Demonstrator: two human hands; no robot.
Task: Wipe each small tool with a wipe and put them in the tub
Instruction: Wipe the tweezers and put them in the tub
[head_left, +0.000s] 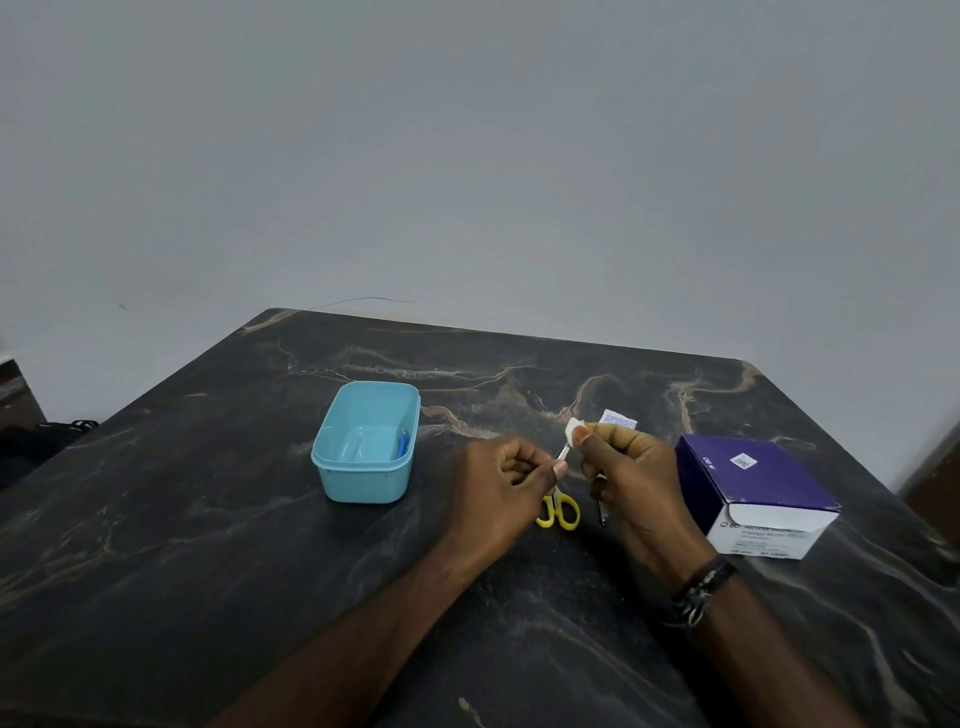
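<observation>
I see a small slender tool (563, 453) held above the dark marbled table (208, 519), between both hands. The left hand (506, 480) pinches its lower end with curled fingers. The right hand (631, 467) pinches a folded white wipe (574, 429) round the tool's upper end, thumb pressed on the wipe. What kind of tool it is, I cannot tell. Below the hands, yellow-handled scissors (558, 512) lie on the table, a thin dark tool (602, 512) just beside them. The blue tub (363, 441) stands to the left, well apart, with a blue item (401, 447) inside. A torn wipe sachet (618, 419) lies behind the right hand; a purple wipe box (753, 493) sits to the right.
</observation>
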